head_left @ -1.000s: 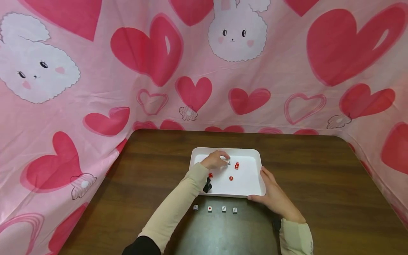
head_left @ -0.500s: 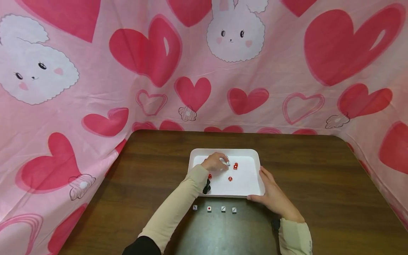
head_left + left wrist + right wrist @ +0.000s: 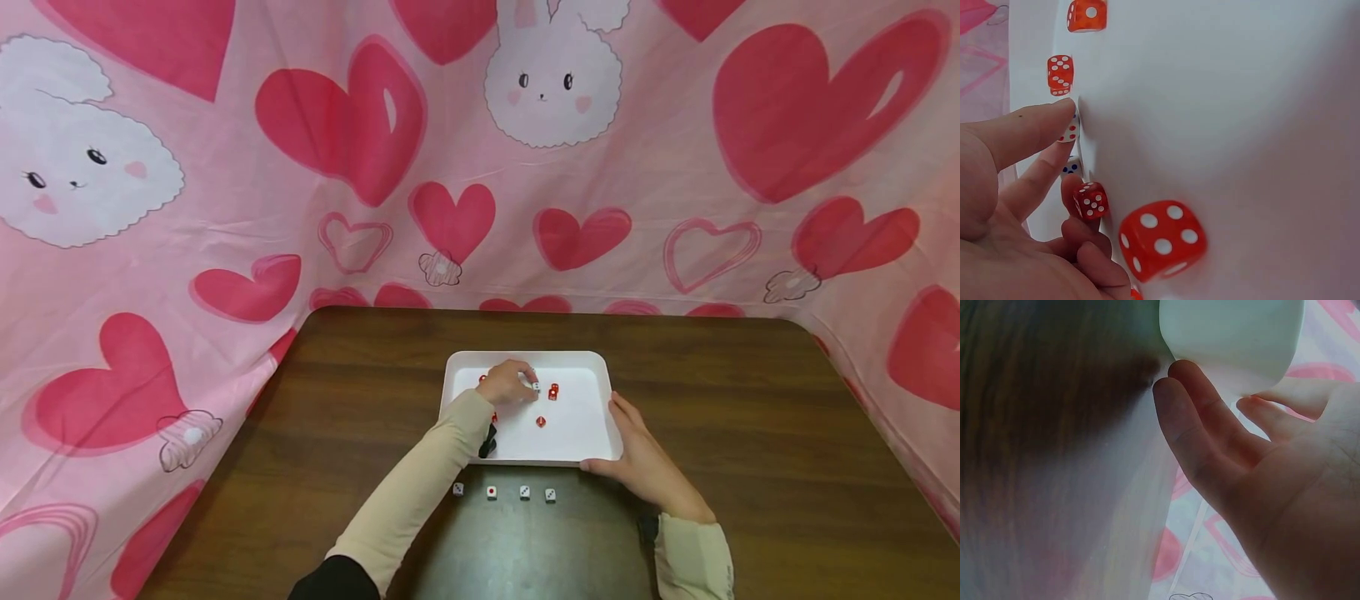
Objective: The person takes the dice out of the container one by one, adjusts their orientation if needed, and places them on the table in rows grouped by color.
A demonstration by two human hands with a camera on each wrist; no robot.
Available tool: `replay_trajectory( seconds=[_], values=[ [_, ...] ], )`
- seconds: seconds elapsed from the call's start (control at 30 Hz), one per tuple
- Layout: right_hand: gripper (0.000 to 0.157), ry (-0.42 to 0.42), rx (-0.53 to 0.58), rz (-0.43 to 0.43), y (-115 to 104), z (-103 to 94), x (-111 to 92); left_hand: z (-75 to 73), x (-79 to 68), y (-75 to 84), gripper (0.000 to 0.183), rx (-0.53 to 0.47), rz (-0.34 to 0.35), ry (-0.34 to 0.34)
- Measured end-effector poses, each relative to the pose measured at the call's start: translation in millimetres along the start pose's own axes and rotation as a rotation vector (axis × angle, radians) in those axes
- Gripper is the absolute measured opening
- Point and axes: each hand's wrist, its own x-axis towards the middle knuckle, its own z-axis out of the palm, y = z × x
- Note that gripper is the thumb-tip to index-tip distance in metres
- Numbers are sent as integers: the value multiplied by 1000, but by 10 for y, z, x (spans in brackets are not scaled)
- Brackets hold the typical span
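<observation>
In the head view, my left hand (image 3: 505,383) is low inside the white tray (image 3: 577,446). Its thumb and index finger pinch a white die (image 3: 1070,130) with red spots, seen close up in the left wrist view. Just beyond sits a second white die (image 3: 1071,166) with blue spots. Red dice surround the hand: one red die (image 3: 1091,201) is right by the curled fingers, and a larger-looking red die (image 3: 1163,240) lies nearer the camera. My right hand (image 3: 645,458) holds the tray's front right corner, thumb at the front wall and fingers along the right side.
On the brown table (image 3: 750,417), several white dice stand in a row before the tray, among them a die with one red spot (image 3: 492,492). Right of the left hand are stacked-looking red dice (image 3: 553,392) and a lone red die (image 3: 541,422). Pink heart-patterned cloth (image 3: 600,167) hangs behind.
My left hand has shifted slightly within the tray, and a red die now shows at its left. The right hand stays at the corner. The head view drifts slightly.
</observation>
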Motion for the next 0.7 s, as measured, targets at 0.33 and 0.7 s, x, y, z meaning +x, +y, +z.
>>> replay_trajectory(
  seconds=[0.33,0.7],
  values=[
    [105,-6,1,0,-4,-8,-4,4,-2,-14,14,-4,19,1],
    [105,6,-8,-22,-5,-6,-21,3,-11,-18,12,6,14,2]
  ],
)
